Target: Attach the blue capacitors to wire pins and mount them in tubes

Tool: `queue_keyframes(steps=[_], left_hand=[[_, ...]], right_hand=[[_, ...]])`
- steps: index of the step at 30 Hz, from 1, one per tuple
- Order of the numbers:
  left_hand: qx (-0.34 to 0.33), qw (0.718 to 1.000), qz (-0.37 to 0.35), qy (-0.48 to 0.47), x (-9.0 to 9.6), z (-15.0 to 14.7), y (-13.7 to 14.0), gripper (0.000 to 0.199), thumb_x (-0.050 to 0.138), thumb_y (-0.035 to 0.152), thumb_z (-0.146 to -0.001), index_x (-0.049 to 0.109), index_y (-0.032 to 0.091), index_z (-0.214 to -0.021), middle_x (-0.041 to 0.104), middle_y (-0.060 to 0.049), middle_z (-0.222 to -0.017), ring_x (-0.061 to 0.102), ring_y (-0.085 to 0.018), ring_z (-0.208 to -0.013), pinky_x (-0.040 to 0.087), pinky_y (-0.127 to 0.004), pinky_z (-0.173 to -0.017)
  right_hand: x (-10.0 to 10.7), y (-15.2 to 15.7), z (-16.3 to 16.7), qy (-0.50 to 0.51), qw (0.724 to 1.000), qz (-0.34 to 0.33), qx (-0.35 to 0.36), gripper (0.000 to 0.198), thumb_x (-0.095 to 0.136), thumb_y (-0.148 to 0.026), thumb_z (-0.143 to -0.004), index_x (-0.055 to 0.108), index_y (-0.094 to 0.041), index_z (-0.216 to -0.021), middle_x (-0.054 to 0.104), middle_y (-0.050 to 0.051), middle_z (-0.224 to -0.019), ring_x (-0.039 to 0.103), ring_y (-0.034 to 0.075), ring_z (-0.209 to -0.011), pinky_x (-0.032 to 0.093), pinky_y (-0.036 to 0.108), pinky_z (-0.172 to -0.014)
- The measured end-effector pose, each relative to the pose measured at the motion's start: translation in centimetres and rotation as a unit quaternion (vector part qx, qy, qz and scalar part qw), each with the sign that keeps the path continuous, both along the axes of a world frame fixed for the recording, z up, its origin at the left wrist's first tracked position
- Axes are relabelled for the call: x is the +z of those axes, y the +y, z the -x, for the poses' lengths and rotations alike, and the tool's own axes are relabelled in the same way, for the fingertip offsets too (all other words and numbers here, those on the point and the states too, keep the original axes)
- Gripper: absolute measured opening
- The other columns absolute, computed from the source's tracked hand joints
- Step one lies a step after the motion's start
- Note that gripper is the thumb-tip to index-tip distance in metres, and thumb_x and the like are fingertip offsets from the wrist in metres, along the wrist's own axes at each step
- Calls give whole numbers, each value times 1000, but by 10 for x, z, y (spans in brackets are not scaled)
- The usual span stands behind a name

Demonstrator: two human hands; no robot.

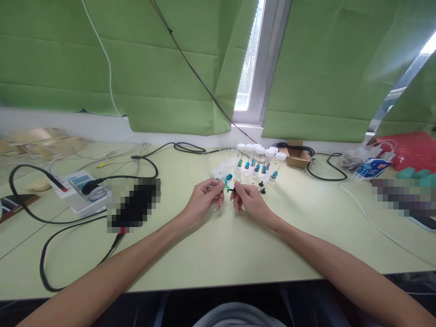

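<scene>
My left hand is closed in a pinch on a small green part, with thin pale strands running back over the fingers. Close beside it, my right hand pinches a small black part. The two parts meet end to end between my fingertips; whether they are joined is too small to tell. Just beyond my hands lie loose blue parts and black parts. Behind them stands a group of clear vials with white caps, holding blue and green pieces on thin stems.
On the left are a white power strip, black cables and a blurred dark device. A small cardboard box sits behind the vials. To the right lie a blue-and-white packet, a white cable and another blurred device. Green blinds hang behind.
</scene>
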State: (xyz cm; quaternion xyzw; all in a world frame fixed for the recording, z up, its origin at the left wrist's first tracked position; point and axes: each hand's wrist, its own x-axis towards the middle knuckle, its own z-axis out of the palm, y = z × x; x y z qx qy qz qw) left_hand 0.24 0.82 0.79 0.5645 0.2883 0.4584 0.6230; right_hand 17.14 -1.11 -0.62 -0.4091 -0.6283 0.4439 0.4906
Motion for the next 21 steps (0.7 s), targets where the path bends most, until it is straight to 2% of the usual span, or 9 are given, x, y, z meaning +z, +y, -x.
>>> queue_keyframes(steps=[4,8,15,21], left_hand=[[13,1000,8,-6,0,1,2,26,68,41,-81,60,16,-76,56,1,-57,47,-7,-47,34,-21,-44],[25,999,18,-14,-2,2,4,27,70,42,-78,60,17,-76,57,2,-58,47,-7,-47,33,-21,-44],[23,1000,13,-11,-1,1,3,27,70,42,-78,60,17,-75,57,2,-57,47,-7,-46,34,-21,-44],[17,1000,0,-6,0,1,1,26,69,40,-79,61,16,-75,55,1,-57,48,-8,-48,35,-22,-44]], right_hand=[[0,0,0,25,1000,-15,-10,39,54,-58,-85,56,-19,-87,61,-1,-63,53,10,-44,41,21,-39],[0,-1,0,31,999,-40,-10,36,67,-48,-79,55,-21,-99,59,-1,-74,57,10,-51,44,22,-42],[-1,0,0,35,998,-44,1,30,65,-46,-81,56,-19,-90,62,0,-72,56,10,-50,44,23,-43],[-1,-2,0,18,999,-30,6,33,58,-51,-85,56,-19,-79,58,-2,-58,52,10,-45,42,23,-43]])
